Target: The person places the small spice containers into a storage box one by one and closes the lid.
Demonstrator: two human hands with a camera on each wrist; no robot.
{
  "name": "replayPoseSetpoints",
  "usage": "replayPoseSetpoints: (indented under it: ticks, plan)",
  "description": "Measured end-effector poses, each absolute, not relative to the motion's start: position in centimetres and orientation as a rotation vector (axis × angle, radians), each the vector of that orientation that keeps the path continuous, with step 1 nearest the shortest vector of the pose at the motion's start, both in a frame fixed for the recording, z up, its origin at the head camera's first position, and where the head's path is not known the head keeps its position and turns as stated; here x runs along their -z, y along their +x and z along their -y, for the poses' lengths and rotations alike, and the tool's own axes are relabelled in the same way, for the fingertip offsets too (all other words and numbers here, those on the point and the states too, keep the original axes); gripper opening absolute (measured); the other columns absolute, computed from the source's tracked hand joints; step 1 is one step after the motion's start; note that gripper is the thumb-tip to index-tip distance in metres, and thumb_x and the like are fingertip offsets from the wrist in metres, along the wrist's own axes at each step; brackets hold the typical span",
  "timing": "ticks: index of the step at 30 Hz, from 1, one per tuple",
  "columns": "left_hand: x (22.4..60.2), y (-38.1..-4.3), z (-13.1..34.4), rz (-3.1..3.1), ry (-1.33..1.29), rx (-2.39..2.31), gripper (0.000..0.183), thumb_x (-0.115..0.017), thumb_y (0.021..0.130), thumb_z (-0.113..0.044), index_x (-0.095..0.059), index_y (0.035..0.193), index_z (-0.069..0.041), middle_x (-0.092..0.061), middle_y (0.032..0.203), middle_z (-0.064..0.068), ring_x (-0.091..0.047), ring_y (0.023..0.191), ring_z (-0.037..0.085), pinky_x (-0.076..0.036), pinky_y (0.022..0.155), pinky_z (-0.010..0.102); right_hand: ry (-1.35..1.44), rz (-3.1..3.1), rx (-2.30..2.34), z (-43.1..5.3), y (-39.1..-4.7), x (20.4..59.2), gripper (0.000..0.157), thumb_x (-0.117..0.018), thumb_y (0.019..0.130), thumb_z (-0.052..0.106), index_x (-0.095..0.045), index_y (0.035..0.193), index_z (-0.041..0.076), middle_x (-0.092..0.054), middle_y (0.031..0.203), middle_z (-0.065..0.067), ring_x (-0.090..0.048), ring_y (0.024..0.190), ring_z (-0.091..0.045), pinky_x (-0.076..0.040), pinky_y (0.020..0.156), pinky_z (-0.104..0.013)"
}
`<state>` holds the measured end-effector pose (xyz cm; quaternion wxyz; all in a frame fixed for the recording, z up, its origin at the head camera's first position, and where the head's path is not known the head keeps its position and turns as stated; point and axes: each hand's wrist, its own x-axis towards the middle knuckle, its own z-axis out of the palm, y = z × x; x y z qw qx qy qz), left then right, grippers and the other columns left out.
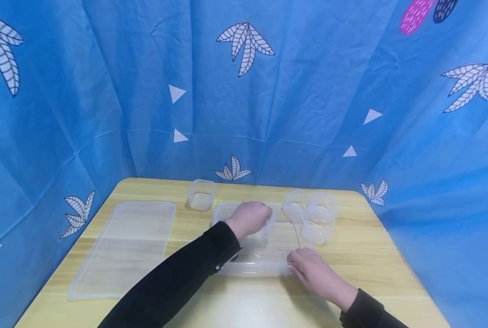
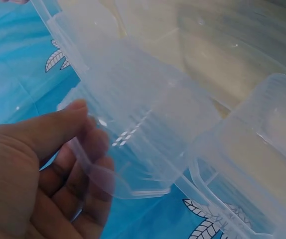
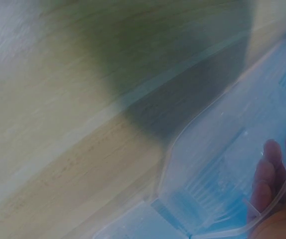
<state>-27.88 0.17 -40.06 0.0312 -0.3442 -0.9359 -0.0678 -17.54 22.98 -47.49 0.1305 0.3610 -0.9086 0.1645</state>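
A large clear plastic box [image 1: 250,269] sits on the table in front of me. My left hand [image 1: 250,217] reaches over its far side. In the left wrist view the thumb and fingers pinch the rim of a small clear plastic container [image 2: 133,172], which overlaps the box's wall. Beside it, inside the box, is another small clear container [image 2: 262,144]. My right hand [image 1: 315,275] grips the near right corner of the large box, its fingers curled over the rim in the right wrist view.
Flat on the left of the table [image 1: 391,282] lies a large translucent lid [image 1: 125,246]. A small square container [image 1: 202,196] stands at the back. Several clear round containers [image 1: 319,221] cluster right of the box. A blue patterned curtain [image 1: 309,91] surrounds the table's back and sides.
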Motion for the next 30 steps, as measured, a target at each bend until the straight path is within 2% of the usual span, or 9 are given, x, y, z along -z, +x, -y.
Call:
replayPoseSetpoints:
  ticks: [5,11,21,30]
  plan:
    - [40.0,-27.7,-0.5,2.914,-1.053,0.189,0.005,-0.070,0.091,-0.011,-0.071,0.092,-0.016,-0.070,0.089,-0.004,-0.064,0.079,0.015,-0.055,0.072,0.030,1.051,2.649,-0.482,-23.0,-17.5,47.5,0.010,-0.069,0.090,0.010,-0.062,0.095,0.015,-0.054,0.085,0.015,-0.051,0.080,-0.005,-0.047,0.072,-0.030]
    - [40.6,-28.0,-1.2,3.006,-1.030,0.185,0.021,-0.062,0.094,-0.005,-0.061,0.077,-0.017,-0.055,0.073,-0.005,-0.049,0.067,0.014,-0.046,0.062,0.028,1.047,2.662,-0.483,-23.0,-17.6,47.6,0.008,-0.069,0.091,0.012,-0.063,0.096,0.015,-0.054,0.086,0.016,-0.051,0.081,-0.005,-0.047,0.073,-0.030]
    - [40.7,-27.5,-1.3,3.074,-1.042,0.161,0.032,-0.068,0.093,-0.010,-0.051,0.066,-0.016,-0.047,0.062,-0.005,-0.046,0.061,0.013,-0.043,0.059,0.026,1.034,2.678,-0.482,-23.0,-17.6,47.6,0.008,-0.068,0.092,0.012,-0.062,0.096,0.015,-0.054,0.086,0.016,-0.050,0.081,-0.004,-0.047,0.073,-0.030]
    - [40.8,-27.5,-1.2,3.091,-1.060,0.104,0.041,-0.064,0.089,-0.003,-0.042,0.057,-0.017,-0.035,0.055,-0.004,-0.037,0.055,0.014,-0.034,0.052,0.025,1.044,2.657,-0.478,-23.0,-17.6,47.6,0.009,-0.069,0.091,0.011,-0.062,0.095,0.015,-0.054,0.086,0.015,-0.051,0.081,-0.005,-0.047,0.073,-0.030]
